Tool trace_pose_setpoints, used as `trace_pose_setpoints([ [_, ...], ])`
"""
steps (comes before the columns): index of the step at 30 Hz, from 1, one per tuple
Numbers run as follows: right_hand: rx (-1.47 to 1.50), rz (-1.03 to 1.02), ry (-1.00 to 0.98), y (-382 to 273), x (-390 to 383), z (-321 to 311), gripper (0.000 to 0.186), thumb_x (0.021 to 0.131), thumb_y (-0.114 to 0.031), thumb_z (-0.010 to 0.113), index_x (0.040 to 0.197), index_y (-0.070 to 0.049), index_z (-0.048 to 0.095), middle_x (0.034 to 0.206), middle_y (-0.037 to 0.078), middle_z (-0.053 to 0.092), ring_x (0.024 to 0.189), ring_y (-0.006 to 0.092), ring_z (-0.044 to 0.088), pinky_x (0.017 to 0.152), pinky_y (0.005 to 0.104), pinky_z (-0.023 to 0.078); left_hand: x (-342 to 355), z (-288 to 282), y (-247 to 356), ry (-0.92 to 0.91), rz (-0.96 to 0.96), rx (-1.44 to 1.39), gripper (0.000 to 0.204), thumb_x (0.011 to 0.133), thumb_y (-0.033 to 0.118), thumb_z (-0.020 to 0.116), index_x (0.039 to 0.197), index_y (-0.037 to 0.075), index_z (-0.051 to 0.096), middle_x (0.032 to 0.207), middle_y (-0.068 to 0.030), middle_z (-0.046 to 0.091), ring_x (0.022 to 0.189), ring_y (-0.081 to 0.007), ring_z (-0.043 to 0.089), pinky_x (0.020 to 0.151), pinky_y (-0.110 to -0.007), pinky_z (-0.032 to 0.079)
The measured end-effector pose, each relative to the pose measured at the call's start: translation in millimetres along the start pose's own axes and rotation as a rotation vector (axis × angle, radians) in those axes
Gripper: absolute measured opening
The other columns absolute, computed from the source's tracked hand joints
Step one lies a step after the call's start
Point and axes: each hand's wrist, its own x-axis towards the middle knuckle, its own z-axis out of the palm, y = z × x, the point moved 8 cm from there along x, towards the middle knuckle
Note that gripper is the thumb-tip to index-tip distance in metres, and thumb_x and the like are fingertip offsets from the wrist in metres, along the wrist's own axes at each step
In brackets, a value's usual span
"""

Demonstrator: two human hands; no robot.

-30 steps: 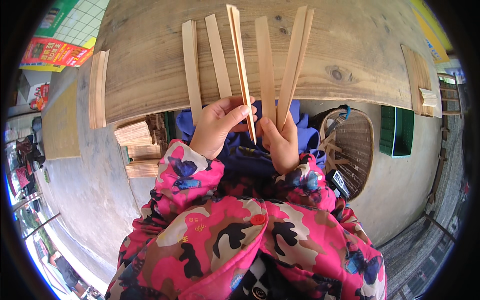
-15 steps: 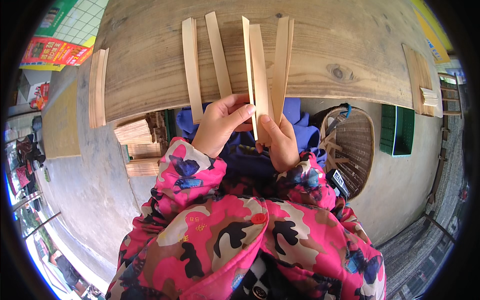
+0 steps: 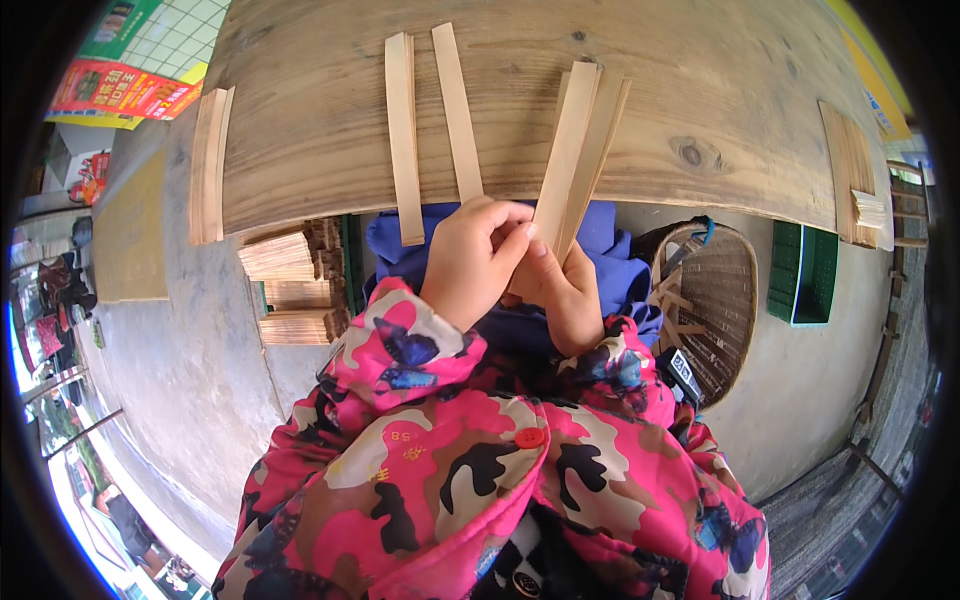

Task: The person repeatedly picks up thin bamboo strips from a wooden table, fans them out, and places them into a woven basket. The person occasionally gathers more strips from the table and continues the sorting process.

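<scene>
A small fan of thin, pale wooden strips [image 3: 568,150] rises from my right hand [image 3: 572,300], whose thumb presses on their lower part. Thumb and forefinger of my left hand [image 3: 470,255] pinch at the left edge of the front strip; the other left fingers curl behind, partly hidden. On the wooden table [image 3: 660,110] beyond, a thin stack of strips [image 3: 402,140] juts over the near edge. Between it and the held strips lies a single strip [image 3: 458,110], its near end at my left hand.
More strips [image 3: 210,165] are stacked at the table's left end, and another pile [image 3: 842,160] with short pieces [image 3: 868,210] at its right. Below stand bundled strips [image 3: 285,260], a wicker basket [image 3: 725,310] holding wood pieces and a green crate [image 3: 803,272]. Blue cloth [image 3: 605,225] covers my lap.
The strip that my left hand held edge-on, apart from the others, no longer stands apart. The strips in my right hand now lean right, closer together. The whole view has shifted slightly.
</scene>
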Motion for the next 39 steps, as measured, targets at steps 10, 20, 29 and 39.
trace_pose_setpoints([
  [10,-0.027,0.04,0.201,10,10,-43,0.022,0.092,-0.021,0.044,0.1,-0.002,0.049,0.063,0.002,0.048,0.052,0.0094,0.048,0.049,0.0255,0.047,-60,5,-81,-0.078,-0.702,-0.583,0.039,0.087,0.043,0.051,0.095,0.005,0.046,0.069,-0.0028,0.05,0.044,-0.0071,0.045,0.038,-0.018,0.033],
  [20,-0.243,-0.284,0.331,23,36,-48,0.012,0.086,-0.013,0.052,0.079,-0.003,0.049,0.069,-0.001,0.043,0.067,0.0095,0.041,0.06,0.0266,0.04,-17,24,-103,0.221,-0.469,-0.721,0.023,0.087,0.033,0.049,0.076,0.015,0.041,0.061,0.0049,0.038,0.047,-0.0044,0.032,0.041,-0.02,0.024],
  [29,-0.438,-0.195,0.346,49,38,-35,0.035,0.076,-0.034,0.06,0.078,-0.001,0.05,0.068,0.014,0.056,0.065,0.0244,0.057,0.058,0.0346,0.043,-20,48,-89,-0.159,-0.005,-0.094,0.028,0.082,0.018,0.061,0.101,-0.002,0.053,0.097,-0.0085,0.058,0.087,-0.0167,0.056,0.077,-0.028,0.044],
  [39,-0.077,-0.207,0.269,33,42,-60,0.012,0.082,-0.004,0.04,0.093,-0.002,0.044,0.057,0.002,0.044,0.044,0.0109,0.043,0.04,0.0247,0.038,-73,7,-157,-0.377,-0.774,-0.416,0.07,0.079,0.011,0.053,0.138,0.006,0.016,0.134,-0.0176,0.035,0.123,-0.0244,0.036,0.102,-0.036,0.031],
])
